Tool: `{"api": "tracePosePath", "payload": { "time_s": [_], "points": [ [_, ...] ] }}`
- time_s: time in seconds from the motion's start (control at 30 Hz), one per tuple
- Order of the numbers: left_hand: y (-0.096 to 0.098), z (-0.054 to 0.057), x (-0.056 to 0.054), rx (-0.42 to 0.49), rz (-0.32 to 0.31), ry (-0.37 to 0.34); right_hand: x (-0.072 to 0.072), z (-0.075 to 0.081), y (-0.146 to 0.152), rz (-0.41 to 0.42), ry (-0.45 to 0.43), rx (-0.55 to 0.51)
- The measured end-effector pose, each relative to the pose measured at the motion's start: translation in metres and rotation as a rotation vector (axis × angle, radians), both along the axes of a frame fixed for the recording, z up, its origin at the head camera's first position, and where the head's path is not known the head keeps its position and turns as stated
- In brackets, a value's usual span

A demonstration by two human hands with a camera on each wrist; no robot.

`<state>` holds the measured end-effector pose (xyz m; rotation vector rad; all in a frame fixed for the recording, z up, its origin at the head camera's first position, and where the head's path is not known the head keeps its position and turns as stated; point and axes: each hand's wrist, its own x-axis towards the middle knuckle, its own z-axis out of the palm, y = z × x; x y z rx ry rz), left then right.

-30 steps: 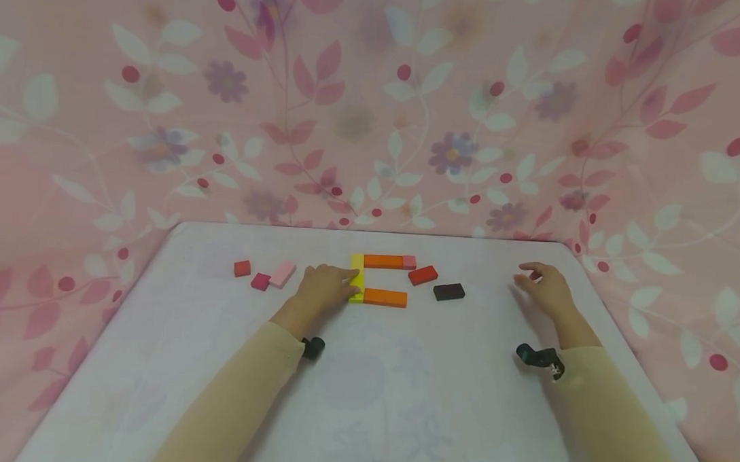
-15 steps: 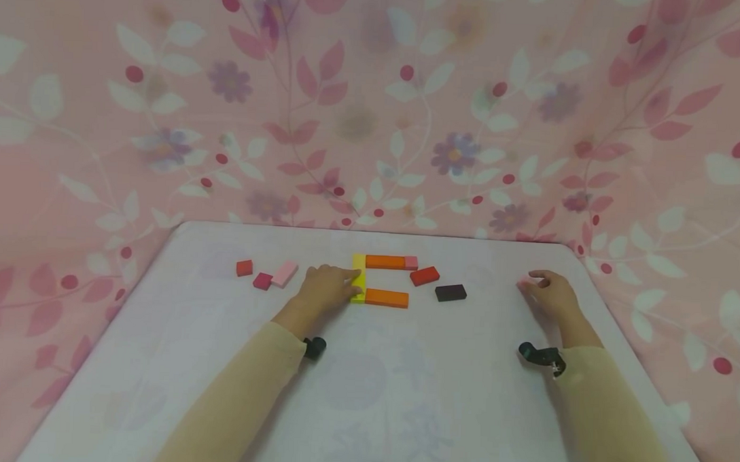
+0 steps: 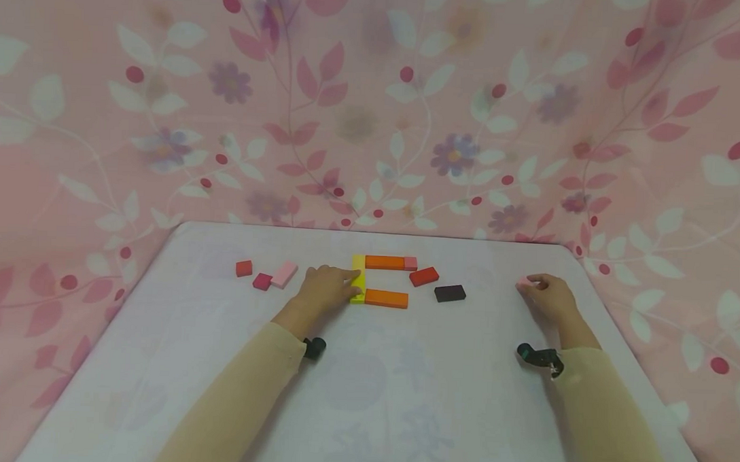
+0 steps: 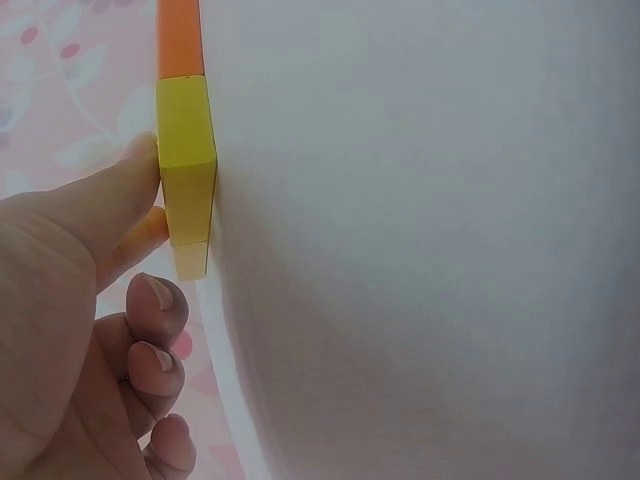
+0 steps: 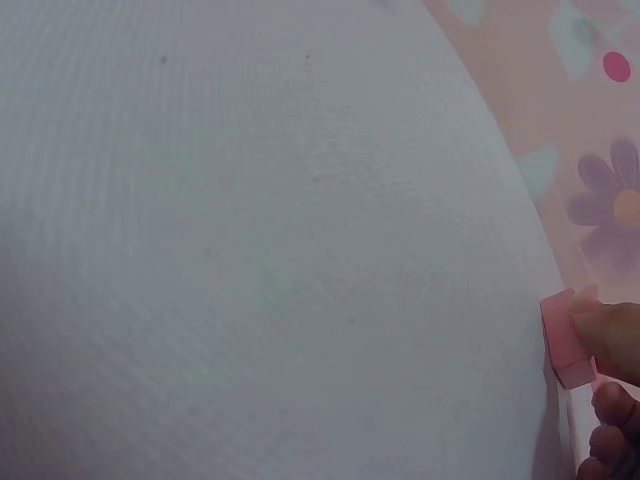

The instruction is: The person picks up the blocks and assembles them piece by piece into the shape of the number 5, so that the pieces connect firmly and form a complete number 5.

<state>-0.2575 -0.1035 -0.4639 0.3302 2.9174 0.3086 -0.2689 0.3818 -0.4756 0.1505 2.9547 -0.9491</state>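
My left hand (image 3: 325, 288) lies over a yellow block (image 3: 358, 277), its index finger and thumb extended and resting on top. In the left wrist view, thumb and index finger touch the face of the yellow block (image 4: 187, 120), while the other fingers are bent and hold nothing. Two orange blocks, a far one (image 3: 384, 262) and a near one (image 3: 386, 298), run right from the yellow piece. A small pink block (image 3: 410, 263) meets the far one's end. At the table's right, my right hand (image 3: 551, 296) pinches a light pink block (image 5: 566, 342) between thumb and fingers.
Right of the arrangement lie a red block (image 3: 424, 276) and a black block (image 3: 450, 293). Left of my left hand are a red-orange cube (image 3: 243, 268), a crimson block (image 3: 262, 281) and a pink block (image 3: 284, 274). A flowered curtain (image 3: 374, 122) rises behind the white table (image 3: 364, 394).
My right hand has come down slightly and its fingers have closed on the light pink block. The left hand stays on the yellow block.
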Motion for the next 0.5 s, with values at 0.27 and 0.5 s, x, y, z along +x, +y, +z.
{"api": "tracePosePath", "payload": {
  "time_s": [0.27,0.5],
  "points": [
    [0.0,0.0032,0.0024,0.0,0.004,-0.003,0.0017,-0.0037,0.0007,-0.009,0.005,0.003],
    [0.0006,0.0036,0.0032,0.004,0.007,0.001,0.0009,-0.0082,0.0001,0.001,0.01,0.017]
  ]
}}
